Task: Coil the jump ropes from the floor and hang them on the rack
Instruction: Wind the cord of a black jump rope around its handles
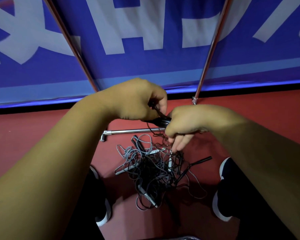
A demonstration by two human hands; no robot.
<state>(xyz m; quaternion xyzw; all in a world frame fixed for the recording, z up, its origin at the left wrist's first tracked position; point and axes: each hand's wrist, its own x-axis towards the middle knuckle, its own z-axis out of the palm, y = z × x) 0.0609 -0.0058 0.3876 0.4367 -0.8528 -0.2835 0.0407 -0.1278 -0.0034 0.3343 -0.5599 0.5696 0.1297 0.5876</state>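
Left hand (133, 99) pinches the cord (157, 110) and right hand (185, 122) grips the paired handles (161, 121) above the floor tangle (151, 170), apparently to start a coil before the rack (210, 49).

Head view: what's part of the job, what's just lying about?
Job: left hand, right hand, black jump rope held by both, tangled rope pile, chrome rack.
Just there: blue banner, shoes, red floor.
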